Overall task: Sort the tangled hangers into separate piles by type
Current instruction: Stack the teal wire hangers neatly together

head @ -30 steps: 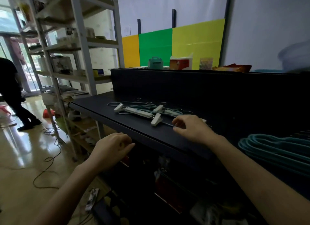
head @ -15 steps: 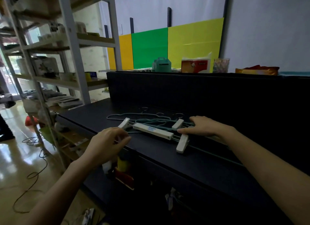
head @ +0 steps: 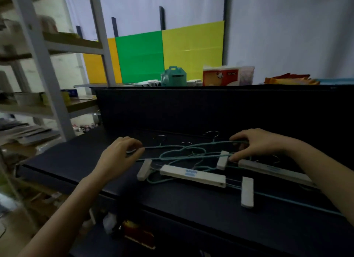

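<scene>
Together, arms outstretched over the dark surface [head: 191, 208], left hand [head: 118, 153] and right hand [head: 256, 143] each grip the tangled teal wire hangers [head: 191, 157].

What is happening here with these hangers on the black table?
A person is working on a tangle of hangers on the table. The left hand pinches the left end of a teal hanger, and the right hand grips what seems to be its right end. White clip hangers lie among and under the teal wires. Nothing is pulled apart yet, and no sorted pile is in view.
</scene>
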`<state>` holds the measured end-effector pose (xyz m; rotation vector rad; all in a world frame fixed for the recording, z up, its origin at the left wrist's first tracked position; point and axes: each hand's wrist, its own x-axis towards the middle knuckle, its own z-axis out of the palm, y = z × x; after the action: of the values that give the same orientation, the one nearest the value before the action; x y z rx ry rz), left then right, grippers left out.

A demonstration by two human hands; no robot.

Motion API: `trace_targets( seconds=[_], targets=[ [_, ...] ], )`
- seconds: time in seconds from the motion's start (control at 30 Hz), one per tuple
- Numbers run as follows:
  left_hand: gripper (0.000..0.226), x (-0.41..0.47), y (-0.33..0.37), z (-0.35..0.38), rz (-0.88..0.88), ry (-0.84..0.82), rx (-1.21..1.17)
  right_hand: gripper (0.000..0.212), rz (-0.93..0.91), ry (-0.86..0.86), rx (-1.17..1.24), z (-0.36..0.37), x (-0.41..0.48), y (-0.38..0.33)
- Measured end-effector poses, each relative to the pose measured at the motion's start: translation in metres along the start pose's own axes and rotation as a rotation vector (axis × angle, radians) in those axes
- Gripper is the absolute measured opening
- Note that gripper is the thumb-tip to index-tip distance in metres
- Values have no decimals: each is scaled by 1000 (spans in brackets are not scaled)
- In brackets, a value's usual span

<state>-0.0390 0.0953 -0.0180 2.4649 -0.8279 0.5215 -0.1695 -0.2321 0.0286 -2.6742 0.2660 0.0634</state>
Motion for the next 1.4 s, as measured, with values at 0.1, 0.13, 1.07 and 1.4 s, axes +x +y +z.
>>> trace_targets(
  seconds=[0.1,0.13,1.07,1.4],
  targets=[
    [37,24,-33,12,-55,-168,-12,85,51,70,54,-6,-3,-1],
    [45,30,-42,17,-70,-234,-5,85,66,102,63,-6,-5,-1],
    [105,108,-49,22,395,-82,-150,101,262,579,174,21,-57,-10],
    [98,84,81,20,591,-45,-188,120,327,681,85,-4,-177,19]
  ],
)
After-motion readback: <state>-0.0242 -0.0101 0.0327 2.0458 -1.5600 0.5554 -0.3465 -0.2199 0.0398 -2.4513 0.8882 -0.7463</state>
